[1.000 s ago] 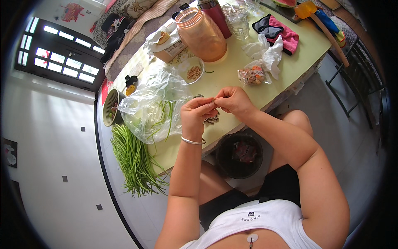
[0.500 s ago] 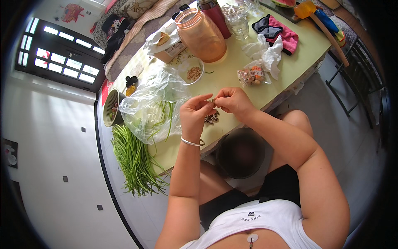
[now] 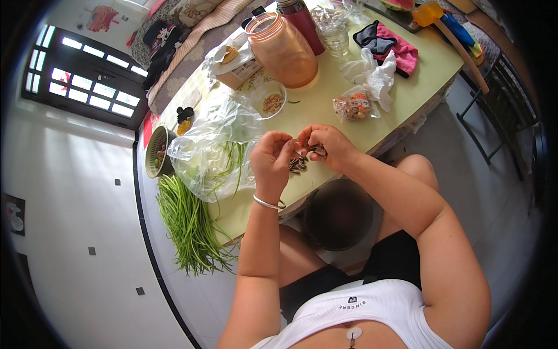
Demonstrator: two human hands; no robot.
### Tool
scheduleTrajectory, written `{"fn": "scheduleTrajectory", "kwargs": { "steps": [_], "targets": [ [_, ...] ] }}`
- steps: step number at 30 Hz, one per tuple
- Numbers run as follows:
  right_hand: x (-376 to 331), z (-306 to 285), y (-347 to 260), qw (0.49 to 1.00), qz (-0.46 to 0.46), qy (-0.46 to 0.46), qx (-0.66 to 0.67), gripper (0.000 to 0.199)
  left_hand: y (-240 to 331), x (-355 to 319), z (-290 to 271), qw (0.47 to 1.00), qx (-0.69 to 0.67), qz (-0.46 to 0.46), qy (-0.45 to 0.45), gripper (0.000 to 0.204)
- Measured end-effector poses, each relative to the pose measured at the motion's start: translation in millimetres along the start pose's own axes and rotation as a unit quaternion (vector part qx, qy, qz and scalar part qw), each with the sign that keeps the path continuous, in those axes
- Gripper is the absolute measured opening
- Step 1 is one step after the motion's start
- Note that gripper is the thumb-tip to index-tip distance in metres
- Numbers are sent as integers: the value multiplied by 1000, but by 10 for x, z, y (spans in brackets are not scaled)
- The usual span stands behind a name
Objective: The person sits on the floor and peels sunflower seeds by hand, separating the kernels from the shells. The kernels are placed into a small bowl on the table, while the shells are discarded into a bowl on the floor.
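Note:
My left hand (image 3: 272,157), with a silver bangle at its wrist, pinches thumb and forefinger together; what lies between the tips is too small to make out. Close beside it, my right hand (image 3: 328,145) is curled with several dark, pale-edged sunflower seeds (image 3: 317,151) showing in its fingers and palm. Below the fingertips a small pile of the same seeds (image 3: 297,166) lies on the pale yellow tabletop. Beyond my left hand stands a white bowl (image 3: 283,96) with light brown kernels (image 3: 272,104) in it.
Left of my hands are a clear plastic bag (image 3: 203,151), green stalks (image 3: 189,227) hanging over the edge, and a basket (image 3: 157,151). Farther back stand a large amber jar (image 3: 285,52) and a box (image 3: 239,72). A snack packet (image 3: 353,106) and tissues (image 3: 378,75) lie right. A dark bin (image 3: 338,215) sits below.
My hands have parted slightly at the fingertips. The right hand has turned, so the seeds in it now show. The things on the table have stayed in place.

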State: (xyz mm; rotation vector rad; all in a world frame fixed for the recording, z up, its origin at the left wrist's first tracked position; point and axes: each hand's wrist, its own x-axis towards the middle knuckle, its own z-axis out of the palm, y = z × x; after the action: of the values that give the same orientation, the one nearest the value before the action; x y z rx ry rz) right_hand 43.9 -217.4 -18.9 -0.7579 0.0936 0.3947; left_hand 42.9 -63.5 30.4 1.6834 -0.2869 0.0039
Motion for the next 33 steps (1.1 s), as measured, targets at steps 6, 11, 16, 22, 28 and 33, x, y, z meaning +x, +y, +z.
{"fn": "scheduleTrajectory", "kwargs": {
  "steps": [6, 11, 16, 22, 28, 33],
  "targets": [
    [-33, 65, 9, 998, -21, -20, -51, 8, -47, -2, -1, 991, 131, 37, -1, 4],
    [32, -29, 26, 998, -24, 8, -61, 5, -4, 34, 54, 993, 104, 37, 45, 1],
    [3, -14, -102, 999, -33, 16, 11, 5, 60, 515, -120, 956, 210, 147, 142, 3],
    [-34, -36, -203, 997, -57, -10, 49, 9, 80, 982, -441, 940, 301, 111, 113, 16],
    [-21, -7, -213, 998, 40, 41, 38, 17, 317, 343, -52, 978, 185, 67, -64, 15],
    [22, -59, -67, 995, 23, 68, 66, 18, 215, 214, 94, 913, 376, 155, -16, 9]
  ]
}}
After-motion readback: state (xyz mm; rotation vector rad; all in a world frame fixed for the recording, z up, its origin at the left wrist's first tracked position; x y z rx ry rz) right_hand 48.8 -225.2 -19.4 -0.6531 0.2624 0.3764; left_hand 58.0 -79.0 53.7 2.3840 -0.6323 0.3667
